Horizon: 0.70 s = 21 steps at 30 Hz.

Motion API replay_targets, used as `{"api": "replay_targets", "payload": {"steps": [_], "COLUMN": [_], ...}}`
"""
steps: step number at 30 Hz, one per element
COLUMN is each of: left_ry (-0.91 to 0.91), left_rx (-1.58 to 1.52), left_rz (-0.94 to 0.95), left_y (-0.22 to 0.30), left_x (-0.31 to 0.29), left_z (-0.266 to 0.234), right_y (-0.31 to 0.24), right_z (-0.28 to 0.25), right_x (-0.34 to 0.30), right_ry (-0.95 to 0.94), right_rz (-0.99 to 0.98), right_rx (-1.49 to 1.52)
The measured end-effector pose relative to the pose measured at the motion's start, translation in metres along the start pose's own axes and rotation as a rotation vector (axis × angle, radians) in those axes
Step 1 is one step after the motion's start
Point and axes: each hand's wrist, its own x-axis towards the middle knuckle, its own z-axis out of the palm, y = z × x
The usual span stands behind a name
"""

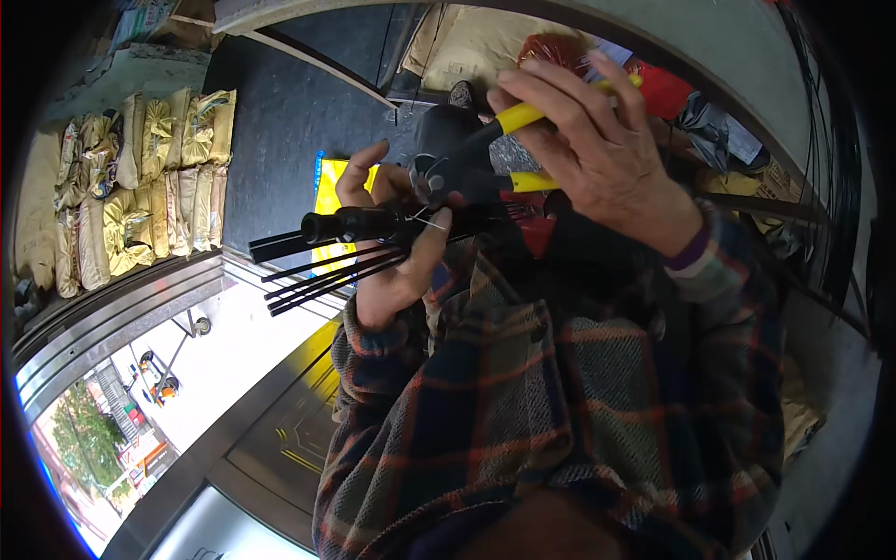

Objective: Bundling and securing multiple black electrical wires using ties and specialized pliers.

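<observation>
Black rod bundle gripped, pliers applied.
A bundle of thin black rods (322,266) is clasped by the left hand (397,252); yellow-handled black pliers (485,154) are squeezed by the right hand (597,140).

Sacks (140,187) stacked far left of frame, rod bundle (327,261) mid-frame sticking left, pliers (485,154) right above it.

Rows of stacked yellowish sacks (140,187) lie at left; a red bag (665,89) sits at top right.
</observation>
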Motion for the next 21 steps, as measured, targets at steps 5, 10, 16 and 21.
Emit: {"api": "replay_targets", "payload": {"steps": [5,10,16,21], "left_ry": [-0.115,-0.125,-0.056,-0.061], "left_rx": [-0.014,0.324,0.0,0.194], "left_rz": [-0.083,0.035,-0.109,-0.038], "left_y": [0.005,0.004,0.006,0.004], "left_x": [0.0,0.008,0.005,0.009], "left_z": [-0.004,-0.005,0.006,-0.002], "right_y": [0.013,0.009,0.002,-0.02], "right_z": [-0.004,-0.003,0.009,0.008], "right_x": [0.002,-0.002,-0.006,-0.006], "right_ry": [0.113,0.147,0.169,0.029], "right_rz": [-0.157,-0.158,-0.078,0.135], "right_rx": [-0.311,-0.354,-0.26,0.042]}}
